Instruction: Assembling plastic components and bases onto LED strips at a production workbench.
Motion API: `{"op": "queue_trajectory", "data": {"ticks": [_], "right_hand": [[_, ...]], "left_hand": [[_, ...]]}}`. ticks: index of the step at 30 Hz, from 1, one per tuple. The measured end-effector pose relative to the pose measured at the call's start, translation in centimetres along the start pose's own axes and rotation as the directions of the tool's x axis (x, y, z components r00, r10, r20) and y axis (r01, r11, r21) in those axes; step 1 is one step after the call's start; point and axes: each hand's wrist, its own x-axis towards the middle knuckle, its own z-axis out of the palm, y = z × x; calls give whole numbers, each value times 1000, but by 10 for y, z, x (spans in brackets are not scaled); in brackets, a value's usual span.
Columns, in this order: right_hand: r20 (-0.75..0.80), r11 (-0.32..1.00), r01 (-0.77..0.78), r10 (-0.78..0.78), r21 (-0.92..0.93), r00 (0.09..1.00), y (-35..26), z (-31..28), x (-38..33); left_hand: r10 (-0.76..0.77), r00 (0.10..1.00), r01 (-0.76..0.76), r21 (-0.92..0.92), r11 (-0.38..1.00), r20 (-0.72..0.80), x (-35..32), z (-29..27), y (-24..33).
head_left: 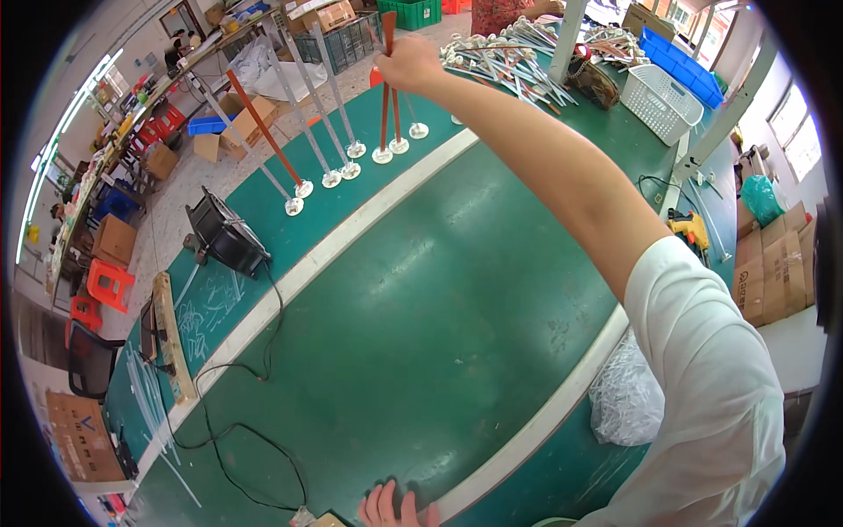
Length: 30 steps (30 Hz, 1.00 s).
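Where rods (327, 105) crowd — hand (409, 63), basket (659, 101)

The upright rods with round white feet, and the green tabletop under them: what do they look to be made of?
The clear rods look like glossy transparent plastic tubing, since the floor shows through them; the brown rod is opaque, its material unclear. The white feet look like moulded plastic. The tabletop seems a matt green rubbery mat, scuffed and marked. The right hand grips a brown rod.

Left hand (397, 508) cut off by the lower edge.
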Motion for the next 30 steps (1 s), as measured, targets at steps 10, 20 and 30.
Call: {"op": "queue_trajectory", "data": {"ticks": [10,20,30], "right_hand": [[335,954,153,-237,259,912,-23,-91,-17],[504,758,-142,-269,636,821,-130,-217,-88],[541,744,-84,-399,663,740,-198,-313,-168]], "left_hand": [[25,998,-30,-81,996,-63,-5,7,-7],[-329,927,84,-759,646,-177,78,-32,0],[-510,853,45,-990,-136,109,154,-72,24]]}}
